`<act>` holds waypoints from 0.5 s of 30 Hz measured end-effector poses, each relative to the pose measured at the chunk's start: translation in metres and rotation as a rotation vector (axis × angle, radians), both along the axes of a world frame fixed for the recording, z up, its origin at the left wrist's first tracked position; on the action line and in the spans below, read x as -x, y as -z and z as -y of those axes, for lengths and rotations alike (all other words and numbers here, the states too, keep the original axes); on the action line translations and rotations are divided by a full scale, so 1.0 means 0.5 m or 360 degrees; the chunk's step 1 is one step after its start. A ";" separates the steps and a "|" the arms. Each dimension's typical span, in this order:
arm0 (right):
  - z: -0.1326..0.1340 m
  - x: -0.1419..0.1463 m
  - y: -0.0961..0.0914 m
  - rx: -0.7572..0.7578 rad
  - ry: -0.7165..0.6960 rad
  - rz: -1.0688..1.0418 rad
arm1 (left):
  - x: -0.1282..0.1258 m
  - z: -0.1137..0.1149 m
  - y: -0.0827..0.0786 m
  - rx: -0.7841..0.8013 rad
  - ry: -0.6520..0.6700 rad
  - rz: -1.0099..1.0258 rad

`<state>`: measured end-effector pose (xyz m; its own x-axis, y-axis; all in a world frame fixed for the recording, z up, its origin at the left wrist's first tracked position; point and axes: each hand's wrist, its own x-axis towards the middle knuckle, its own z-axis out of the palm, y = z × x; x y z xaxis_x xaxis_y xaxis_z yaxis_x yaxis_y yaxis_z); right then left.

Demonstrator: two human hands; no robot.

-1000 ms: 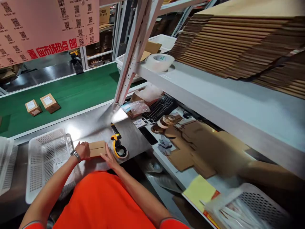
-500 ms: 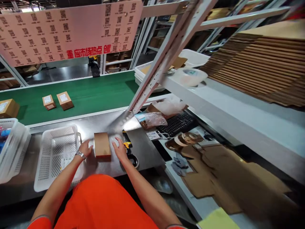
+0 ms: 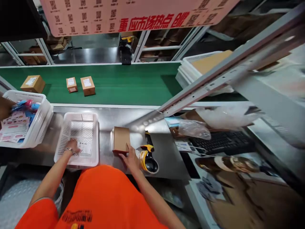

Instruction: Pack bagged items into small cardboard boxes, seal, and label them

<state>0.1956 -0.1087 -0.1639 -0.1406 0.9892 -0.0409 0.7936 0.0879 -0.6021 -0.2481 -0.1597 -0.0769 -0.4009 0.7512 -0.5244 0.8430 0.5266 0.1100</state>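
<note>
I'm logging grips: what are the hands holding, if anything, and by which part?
Right hand: touching the box at its near right corner, grip unclear. Left hand: in the basket, beside the paper; any hold can't be told.

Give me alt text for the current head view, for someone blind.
A person's left hand is in a white basket beside a paper slip, the right hand touching a box on a metal table. A tape dispenser lies right of the box; three labelled boxes sit on a green belt beyond.
</note>
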 end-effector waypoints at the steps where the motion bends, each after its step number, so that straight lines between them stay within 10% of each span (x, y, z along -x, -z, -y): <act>1: -0.005 -0.004 -0.001 -0.0016 -0.0023 0.0049 | -0.004 0.006 0.006 0.0003 0.0016 -0.0020; 15: -0.025 -0.004 -0.026 0.0043 -0.0041 0.0221 | 0.031 -0.031 0.037 -0.0222 -0.0121 0.0335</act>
<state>0.1978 -0.0964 -0.1507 -0.1571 0.9836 -0.0883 0.8672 0.0946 -0.4889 -0.2637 -0.1443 -0.0955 -0.3521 0.7938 -0.4958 0.7522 0.5553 0.3547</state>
